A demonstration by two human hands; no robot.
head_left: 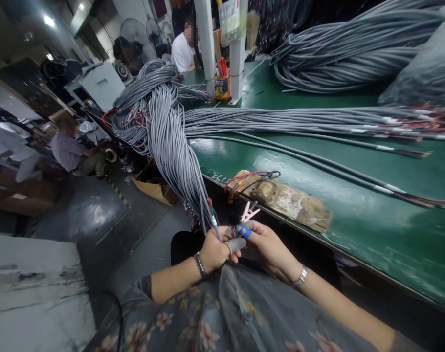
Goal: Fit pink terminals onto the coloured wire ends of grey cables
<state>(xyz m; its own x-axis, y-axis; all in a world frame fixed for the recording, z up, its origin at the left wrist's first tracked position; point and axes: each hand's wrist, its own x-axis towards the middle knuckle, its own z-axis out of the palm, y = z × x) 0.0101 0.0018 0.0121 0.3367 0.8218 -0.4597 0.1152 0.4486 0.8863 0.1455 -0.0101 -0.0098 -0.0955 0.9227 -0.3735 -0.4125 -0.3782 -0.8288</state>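
Close to my body, my left hand [214,250] is closed around a grey cable [215,226]; a grey cover sits on its thumb. My right hand [270,247] meets it, blue tape on one finger, pinching at thin coloured wires [233,231] that the fingers partly hide. Just beyond the fingertips a pale pink clip [249,212] stands at the bench edge. A thick bundle of grey cables [171,132] hangs over the edge down to the left of my hands.
On the green bench [354,161] lie long grey cables [281,120] with stripped ends, and a worn wooden board [281,195] at the front edge. A large cable coil [347,54] lies at the back right. Seated people [66,146] are at the left; a cardboard box [152,188] is below.
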